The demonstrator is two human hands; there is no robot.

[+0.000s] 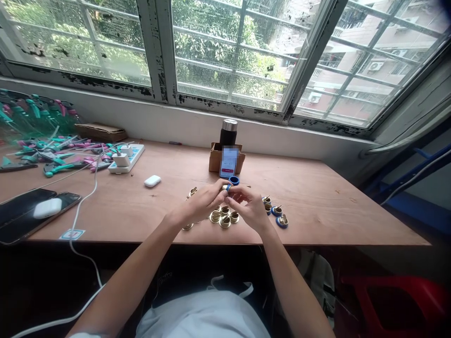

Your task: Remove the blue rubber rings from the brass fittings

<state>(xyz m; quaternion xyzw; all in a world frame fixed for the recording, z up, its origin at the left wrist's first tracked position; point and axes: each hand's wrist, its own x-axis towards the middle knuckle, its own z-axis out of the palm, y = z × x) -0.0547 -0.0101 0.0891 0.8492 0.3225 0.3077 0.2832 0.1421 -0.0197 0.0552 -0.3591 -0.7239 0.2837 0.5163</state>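
Note:
My left hand point(202, 202) and my right hand point(248, 206) meet above a plywood table point(317, 211), both pinching a small brass part with a blue ring point(227, 188). Which hand bears it most is hard to tell, as the fingers hide much of it. A loose blue ring point(234, 180) lies just beyond my fingertips. Below my hands sits a cluster of brass cup fittings point(224, 217). Near my right hand, several brass fittings with blue rings point(276, 211) lie grouped together.
A phone point(228, 162) leans on a cardboard box before a dark steel flask point(229, 132). To the left are a power strip point(126, 158), white earbud cases, another phone point(35, 213), and a heap of teal-and-pink plastic parts point(52, 157). A window runs behind the table.

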